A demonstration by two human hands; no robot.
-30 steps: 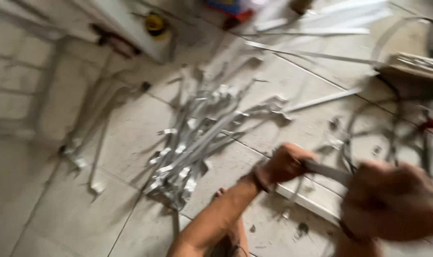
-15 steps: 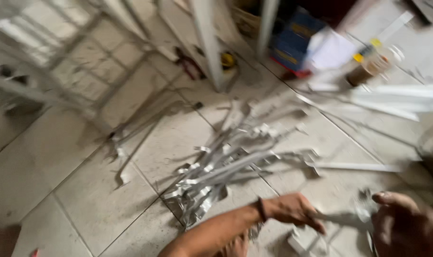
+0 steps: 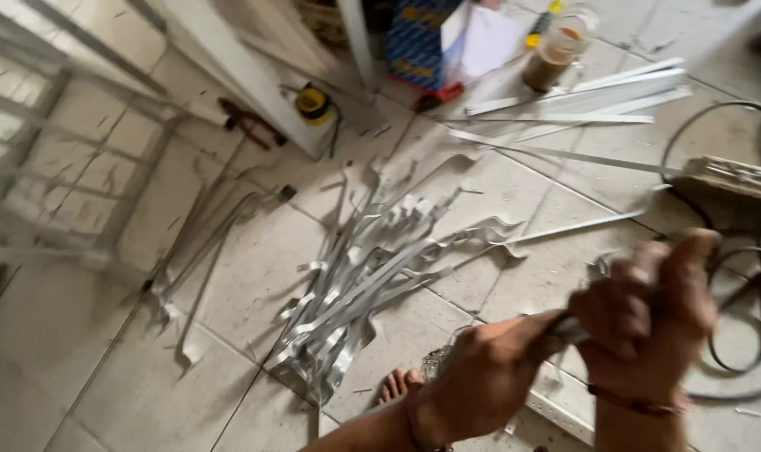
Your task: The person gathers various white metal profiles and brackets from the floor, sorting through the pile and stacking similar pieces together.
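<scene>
Both hands meet low in the head view over the tiled floor (image 3: 255, 276): the left hand (image 3: 489, 372) and the right hand (image 3: 648, 314) are each closed around 1 thin metal strip (image 3: 569, 330) held between them (motion blur hides its exact shape). Just beyond lies a pile of bent metal strips (image 3: 363, 285), with a yellow tape roll (image 3: 315, 104) and a jar (image 3: 556, 52) well apart behind it.
</scene>
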